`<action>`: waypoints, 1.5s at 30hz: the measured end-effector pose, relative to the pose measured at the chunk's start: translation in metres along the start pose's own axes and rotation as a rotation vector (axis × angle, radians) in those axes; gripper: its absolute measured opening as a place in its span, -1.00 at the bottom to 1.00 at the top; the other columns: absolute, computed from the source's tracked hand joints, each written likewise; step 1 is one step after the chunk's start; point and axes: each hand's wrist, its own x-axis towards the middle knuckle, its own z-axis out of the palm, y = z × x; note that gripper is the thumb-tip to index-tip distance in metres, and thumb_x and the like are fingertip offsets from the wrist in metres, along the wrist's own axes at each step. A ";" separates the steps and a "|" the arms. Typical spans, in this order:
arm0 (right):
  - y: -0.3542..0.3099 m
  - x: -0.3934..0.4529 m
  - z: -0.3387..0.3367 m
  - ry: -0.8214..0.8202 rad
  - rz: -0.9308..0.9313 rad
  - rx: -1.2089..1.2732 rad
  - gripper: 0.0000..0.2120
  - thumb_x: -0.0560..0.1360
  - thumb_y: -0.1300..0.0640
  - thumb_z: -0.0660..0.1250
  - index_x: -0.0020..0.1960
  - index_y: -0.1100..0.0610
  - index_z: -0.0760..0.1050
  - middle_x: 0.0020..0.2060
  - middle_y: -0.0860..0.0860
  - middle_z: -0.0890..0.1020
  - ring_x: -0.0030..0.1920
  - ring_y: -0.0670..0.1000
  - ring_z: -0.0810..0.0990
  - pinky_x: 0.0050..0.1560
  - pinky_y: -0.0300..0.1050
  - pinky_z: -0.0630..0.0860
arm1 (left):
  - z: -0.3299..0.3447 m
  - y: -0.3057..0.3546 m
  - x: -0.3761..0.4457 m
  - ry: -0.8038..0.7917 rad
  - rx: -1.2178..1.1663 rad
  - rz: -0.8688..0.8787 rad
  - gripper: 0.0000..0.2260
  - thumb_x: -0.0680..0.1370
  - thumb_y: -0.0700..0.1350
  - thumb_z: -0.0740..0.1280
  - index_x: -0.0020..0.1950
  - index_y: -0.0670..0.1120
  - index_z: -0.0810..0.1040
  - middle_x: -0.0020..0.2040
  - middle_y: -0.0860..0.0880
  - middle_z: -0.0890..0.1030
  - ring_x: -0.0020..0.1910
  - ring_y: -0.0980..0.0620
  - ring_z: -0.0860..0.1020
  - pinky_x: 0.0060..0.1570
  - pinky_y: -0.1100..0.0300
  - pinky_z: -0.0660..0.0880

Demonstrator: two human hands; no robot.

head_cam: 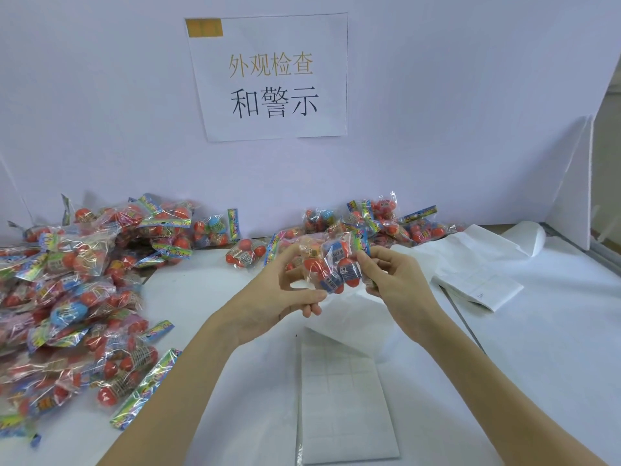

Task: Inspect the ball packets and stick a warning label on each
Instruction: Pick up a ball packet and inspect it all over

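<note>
A clear ball packet (331, 264) with red and blue balls is held up above the middle of the table between both hands. My left hand (279, 290) grips its left side with curled fingers. My right hand (389, 280) pinches its right edge. Below the hands a white label sheet (342, 398) with a grid of blank labels lies flat on the table. A big heap of ball packets (67, 297) covers the table's left side. A smaller group of packets (379, 223) lies along the back wall.
A stack of label sheets (480, 284) lies at the right, with loose white backing paper (470, 243) behind it. A paper sign (272, 79) hangs on the white back wall. A white partition (574, 183) stands at the right edge.
</note>
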 end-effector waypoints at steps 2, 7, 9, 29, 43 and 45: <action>0.002 0.001 -0.001 0.013 -0.005 -0.021 -0.68 0.67 0.11 0.34 0.00 0.41 0.53 -0.31 0.15 0.35 -0.34 -0.02 0.29 -0.33 -0.21 0.36 | 0.000 -0.001 0.000 0.037 0.008 -0.019 -0.47 0.50 -0.28 0.55 0.38 0.09 0.53 0.02 -0.08 0.66 -0.29 -0.14 0.61 -0.30 0.17 0.56; 0.004 0.004 -0.005 0.022 -0.012 -0.100 -0.72 0.65 0.08 0.38 -0.08 0.31 0.58 -0.32 0.12 0.38 -0.29 0.01 0.33 -0.30 -0.18 0.39 | 0.007 -0.002 0.003 0.234 0.032 0.001 -0.78 0.52 0.13 0.43 0.10 0.08 0.71 -0.12 -0.01 0.67 -0.18 -0.11 0.68 -0.22 0.14 0.62; 0.004 0.004 -0.004 0.011 -0.007 -0.122 -0.79 0.64 0.07 0.39 -0.09 0.17 0.65 -0.33 0.09 0.40 -0.30 -0.02 0.36 -0.30 -0.20 0.41 | 0.007 -0.007 0.006 0.323 0.076 0.029 -0.83 0.60 0.05 0.40 0.03 -0.01 0.73 -0.13 -0.05 0.69 -0.15 -0.05 0.68 -0.15 0.13 0.64; -0.001 -0.008 0.003 -0.170 0.119 0.161 -0.76 0.56 0.12 0.50 0.22 0.02 0.65 -0.10 0.02 0.76 -0.13 -0.01 0.69 -0.06 -0.21 0.60 | 0.027 -0.024 0.014 0.459 0.024 0.108 -0.84 0.70 -0.11 0.31 0.12 -0.21 0.56 -0.18 -0.08 0.63 -0.17 -0.01 0.62 -0.18 0.16 0.62; -0.003 -0.008 0.004 -0.106 0.113 0.082 -0.60 0.50 -0.16 0.40 -0.01 0.16 0.77 -0.10 0.11 0.77 -0.18 -0.06 0.67 -0.13 -0.21 0.57 | 0.011 -0.016 0.012 0.651 -0.050 0.172 -0.86 0.65 -0.16 0.39 -0.02 -0.16 0.72 -0.20 -0.15 0.72 -0.35 0.00 0.65 -0.29 0.20 0.63; -0.002 -0.009 0.005 -0.110 0.128 0.098 -0.58 0.50 -0.17 0.40 0.02 0.17 0.77 -0.07 0.10 0.78 -0.13 -0.05 0.69 -0.10 -0.21 0.57 | 0.013 -0.016 0.012 0.663 -0.033 0.190 -0.86 0.66 -0.17 0.37 0.00 -0.16 0.71 -0.20 -0.14 0.71 -0.35 -0.02 0.67 -0.30 0.18 0.64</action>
